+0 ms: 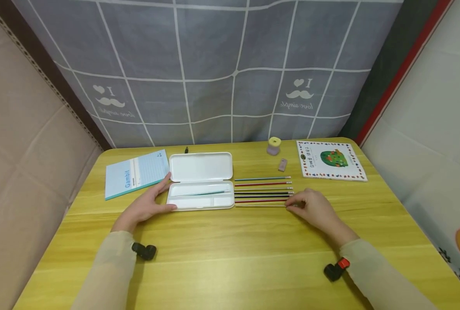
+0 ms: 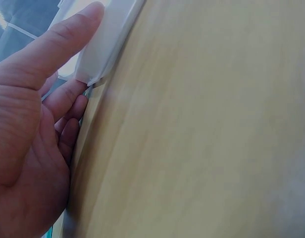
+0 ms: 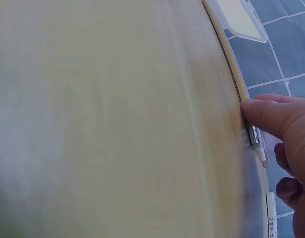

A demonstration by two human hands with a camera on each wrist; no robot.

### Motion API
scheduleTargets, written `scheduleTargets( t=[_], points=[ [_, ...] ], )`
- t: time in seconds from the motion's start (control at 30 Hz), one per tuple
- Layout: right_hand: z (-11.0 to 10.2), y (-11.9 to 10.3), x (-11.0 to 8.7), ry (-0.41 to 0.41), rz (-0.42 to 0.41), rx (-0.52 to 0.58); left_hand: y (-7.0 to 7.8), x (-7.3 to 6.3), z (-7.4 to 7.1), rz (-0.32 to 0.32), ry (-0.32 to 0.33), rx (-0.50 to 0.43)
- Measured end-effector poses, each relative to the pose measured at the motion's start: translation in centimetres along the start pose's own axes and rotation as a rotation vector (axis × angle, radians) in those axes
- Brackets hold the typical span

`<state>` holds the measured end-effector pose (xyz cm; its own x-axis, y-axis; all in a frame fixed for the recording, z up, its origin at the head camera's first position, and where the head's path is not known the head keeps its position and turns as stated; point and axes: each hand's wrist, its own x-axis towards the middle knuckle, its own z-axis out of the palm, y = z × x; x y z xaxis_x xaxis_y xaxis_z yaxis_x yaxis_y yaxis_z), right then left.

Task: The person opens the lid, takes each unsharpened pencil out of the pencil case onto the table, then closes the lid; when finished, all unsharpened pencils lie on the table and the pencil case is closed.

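A white pencil case (image 1: 200, 168) lies with its lid folded back, and a pale teal pencil (image 1: 204, 193) rests inside its lower half. My left hand (image 1: 148, 204) holds the case's left end, thumb at the front corner and fingers towards the hinge; in the left wrist view the thumb crosses the white case (image 2: 95, 54). Several pencils (image 1: 262, 189) lie side by side to the right of the case. With thumb and forefinger my right hand (image 1: 313, 209) pinches the eraser end of the nearest pencil (image 1: 258, 206). The right wrist view shows that dark pencil (image 3: 231, 64) under the thumb.
At the left is a blue notebook (image 1: 137, 174). A small black object (image 1: 186, 150) sits behind the lid. Further right are a yellow and purple round item (image 1: 274, 146), an eraser (image 1: 282, 165) and a white picture booklet (image 1: 332, 160). A grey checked cloth (image 1: 210, 99) hangs behind.
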<state>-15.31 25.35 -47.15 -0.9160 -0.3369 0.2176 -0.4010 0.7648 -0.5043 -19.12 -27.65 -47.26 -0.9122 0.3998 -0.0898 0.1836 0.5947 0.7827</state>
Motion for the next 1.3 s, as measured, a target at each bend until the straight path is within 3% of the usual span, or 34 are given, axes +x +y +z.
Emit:
scheduleTargets(
  t=[0.17, 0.3, 0.47, 0.77, 1.1, 1.3],
  points=[
    [-0.3, -0.3, 0.1, 0.03, -0.005, 0.018, 0.0, 0.2, 0.0, -0.001, 0.002, 0.023],
    [-0.8, -1.1, 0.9, 0.046, 0.026, 0.111, 0.0, 0.0, -0.1, -0.01, 0.006, 0.039],
    [-0.9, -2.3, 2.5, 0.038, 0.058, 0.199, -0.1, -0.2, -0.2, -0.009, 0.007, 0.027],
    [0.0, -5.4, 6.1, 0.015, -0.01, 0.239, -0.1, 0.0, -0.1, -0.004, 0.004, 0.028],
    [2.8, -7.8, 8.9, -0.061, -0.029, 0.305, -0.2, 0.3, -0.1, 0.009, 0.004, 0.036],
    [5.4, -9.3, 10.8, -0.113, -0.08, 0.242, -0.2, 0.3, -0.2, 0.004, 0.001, 0.023]
  ],
)
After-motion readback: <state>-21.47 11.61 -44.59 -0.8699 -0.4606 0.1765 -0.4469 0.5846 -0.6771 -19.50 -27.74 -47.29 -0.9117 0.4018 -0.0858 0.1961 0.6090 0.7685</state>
